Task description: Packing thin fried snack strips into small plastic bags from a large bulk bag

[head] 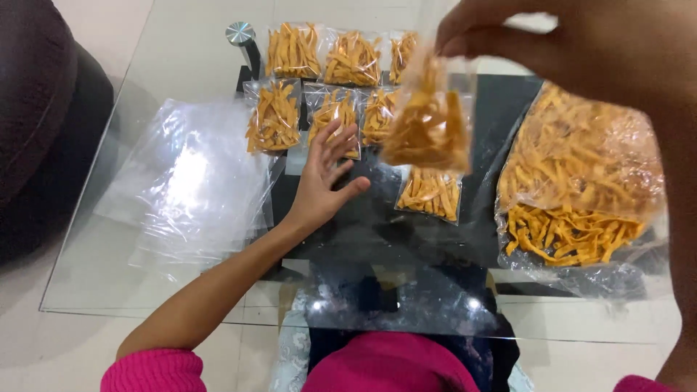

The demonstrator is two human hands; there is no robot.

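Your right hand (581, 43) pinches top of small clear plastic bag of orange snack strips (428, 120), lifted above glass table (94, 283). Your left hand (323, 178) open, fingers spread, holds nothing, near filled packets in rows (330, 80). Big clear bag of strips (581, 189) lies at right.

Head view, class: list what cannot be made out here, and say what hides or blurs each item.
- Small bag in the right hand: blurred; its seal cannot be told.
- Right hand: wrist runs off the right edge.
- Packed bag: part hidden behind the left hand.
- Large bag of strips: top edge hidden by the right hand.
- Clear bag stack: glare hides the count.
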